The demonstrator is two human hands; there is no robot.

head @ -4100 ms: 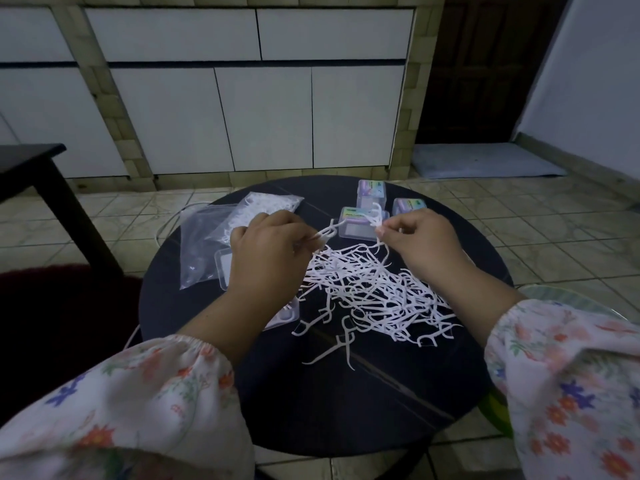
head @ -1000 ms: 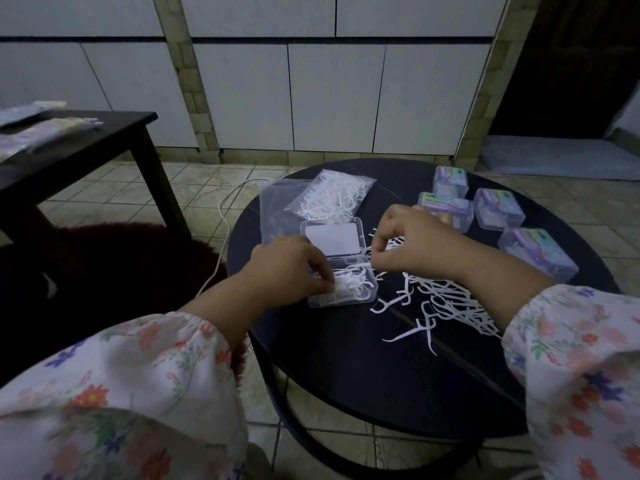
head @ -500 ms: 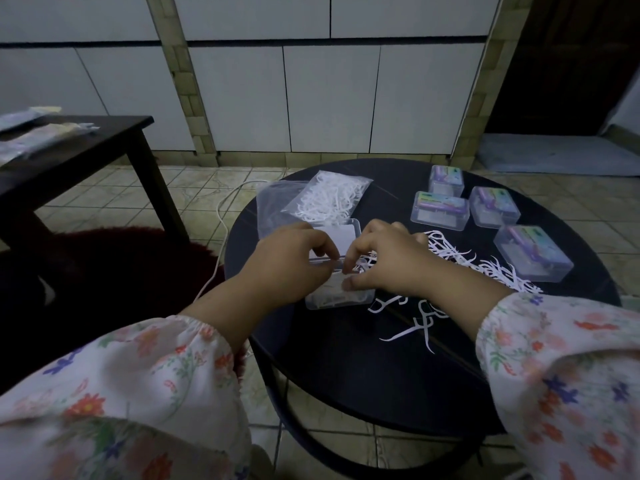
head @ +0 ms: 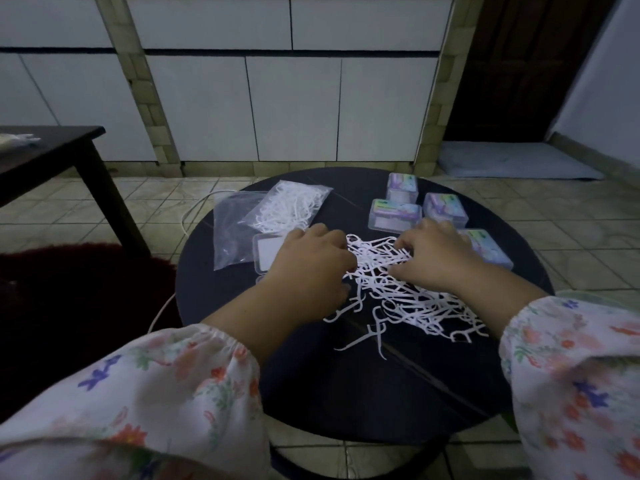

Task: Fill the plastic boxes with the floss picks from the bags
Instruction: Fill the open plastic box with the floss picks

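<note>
Floss picks [head: 398,285], white, lie in a loose tangled heap at the middle of a round black table [head: 363,393], which serves as landmark for all that follows. Left hand [head: 308,268] lies palm down at the heap's left edge, fingers bent toward the picks and touching them; whether they pinch any cannot be told. Right hand [head: 436,261] lies at the heap's far right side, fingers curled down into the picks, and its grip likewise cannot be told (fingertips are buried in the tangle). Open clear box [head: 268,252] sits on the table just left of the heap, largely covered by the left hand, its lid showing a white panel. Bag of floss picks [head: 289,206], clear plastic and still full, lies at the table's far left, overlapping an emptied clear bag [head: 230,233] that reaches the table's left rim. Four closed plastic boxes with purple labels stand at the table's far right: first box [head: 401,187] nearest the far rim, second box [head: 394,214] in front of it, third box [head: 445,209] beside that, fourth box [head: 488,249] nearest the right rim and partly behind the right hand. Floral sleeves [head: 166,393] cover both forearms at the table's near side. Dark wooden table [head: 52,150] stands left of the round one, white cord [head: 188,216] trails on the tiled floor between them, and white cabinet doors [head: 291,105] lie beyond.
</note>
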